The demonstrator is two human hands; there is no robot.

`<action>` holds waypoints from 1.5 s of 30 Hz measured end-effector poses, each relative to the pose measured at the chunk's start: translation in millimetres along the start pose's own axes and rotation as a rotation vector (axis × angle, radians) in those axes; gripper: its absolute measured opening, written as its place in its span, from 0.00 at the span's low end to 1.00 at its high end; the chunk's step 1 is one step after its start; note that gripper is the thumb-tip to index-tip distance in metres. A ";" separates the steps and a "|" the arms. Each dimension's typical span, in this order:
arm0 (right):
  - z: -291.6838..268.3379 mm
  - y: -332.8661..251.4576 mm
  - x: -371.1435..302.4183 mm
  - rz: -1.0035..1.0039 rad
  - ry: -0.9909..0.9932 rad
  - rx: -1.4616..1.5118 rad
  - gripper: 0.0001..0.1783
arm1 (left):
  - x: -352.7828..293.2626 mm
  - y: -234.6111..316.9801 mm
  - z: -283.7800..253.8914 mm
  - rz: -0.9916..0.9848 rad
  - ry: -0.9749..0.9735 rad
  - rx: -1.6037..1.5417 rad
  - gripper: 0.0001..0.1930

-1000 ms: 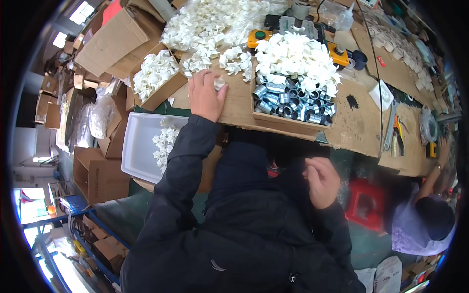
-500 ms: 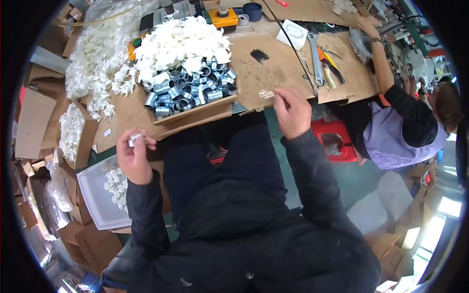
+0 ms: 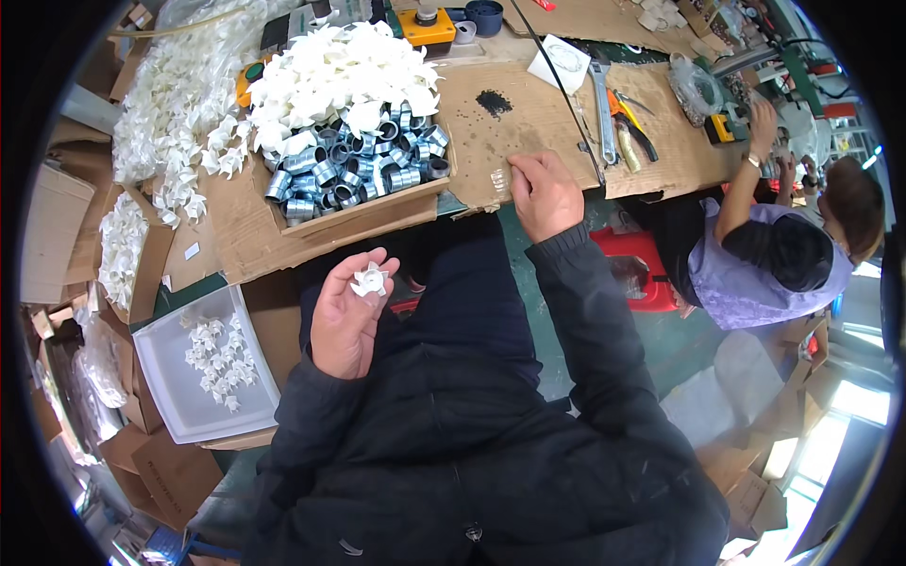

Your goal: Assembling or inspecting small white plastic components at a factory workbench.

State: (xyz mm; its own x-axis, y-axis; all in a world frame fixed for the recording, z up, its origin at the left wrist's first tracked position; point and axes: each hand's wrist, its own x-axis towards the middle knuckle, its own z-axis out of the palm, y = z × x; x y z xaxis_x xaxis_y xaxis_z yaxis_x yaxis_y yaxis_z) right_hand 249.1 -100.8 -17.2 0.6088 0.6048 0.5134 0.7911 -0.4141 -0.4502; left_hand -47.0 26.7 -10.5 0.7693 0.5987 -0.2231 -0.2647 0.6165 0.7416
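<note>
Head view shows the left hand pinching a small white plastic star-shaped piece over the lap, while the right hand presses curled fingers on the brown cardboard sheet.

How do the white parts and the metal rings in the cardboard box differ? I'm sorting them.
The white plastic parts are matt, pronged and heaped high; the metal rings are shiny grey, round, hollow and lie lower, toward the box's front. Both are small, jumbled loosely, sharing one cardboard box.
</note>
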 end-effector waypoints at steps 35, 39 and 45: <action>-51.2 -87.9 -37.5 0.854 -0.513 1.651 0.14 | 28.8 -7.9 63.8 0.180 -0.235 0.231 0.26; -46.5 -93.4 -42.0 0.840 -0.550 1.605 0.14 | 26.9 -6.1 61.1 0.184 -0.209 0.261 0.28; -44.6 -97.8 -43.5 0.805 -0.545 1.528 0.13 | 25.4 -6.2 58.2 0.202 -0.205 0.271 0.28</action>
State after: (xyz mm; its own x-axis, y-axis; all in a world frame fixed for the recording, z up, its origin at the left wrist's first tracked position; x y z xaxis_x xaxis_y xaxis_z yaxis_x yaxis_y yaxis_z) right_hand 147.9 -116.9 37.1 0.4392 0.8551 -0.2756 -0.5931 0.0456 -0.8038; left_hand 8.0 8.3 16.0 0.8247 0.5629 0.0549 -0.2807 0.3232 0.9037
